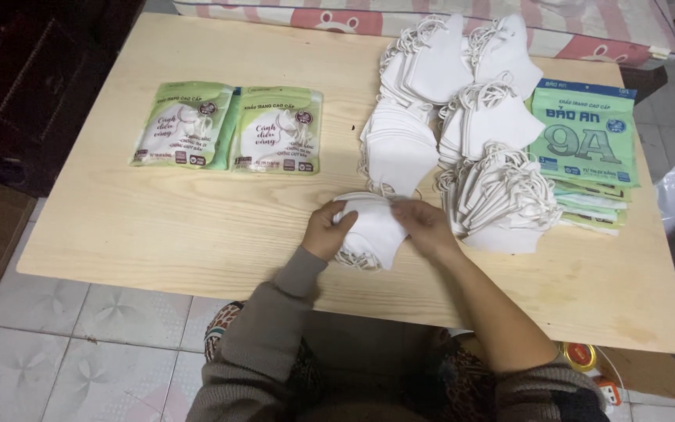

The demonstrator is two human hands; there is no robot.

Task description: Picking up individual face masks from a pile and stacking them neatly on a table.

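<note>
Setting: pale wooden table (197,227) standing on a light tiled floor (80,344), with a pink-and-white patterned cushion or mattress edge (431,16) running along its far side and dark wooden furniture (33,86) to the left.
Left hand: the left hand (326,229) is closed on the left edge of a small stack of white face masks (373,232), fingers curled over the top, thumb side toward the person.
Right hand: the right hand (425,224) grips the right edge of the same stack, fingers bent down onto the top mask.
Held stack: it sits near the table's front edge, between the two hands and roughly in the middle of the table's width; whether its underside rests on the wood or is lifted slightly I cannot tell. Looped ear straps hang out at its lower edge.
Loose masks: several fanned piles of white masks (462,117) lie just beyond and to the right of the hands, straps tangled on top; the nearest pile nearly touches the held stack.
Empty pouches: a stack of green-and-blue flat packaging bags (587,141) lies at the right edge of the table, just beside the mask piles.
Filled packs: two green-and-white sealed mask packs (228,129) lie side by side, touching, on the left half of the table, well apart from the hands.
Sleeves: grey-brown knit sleeves (275,328) cover both forearms.
Floor at right: a small round yellow tin (580,355) sits below the table's near right corner.
</note>
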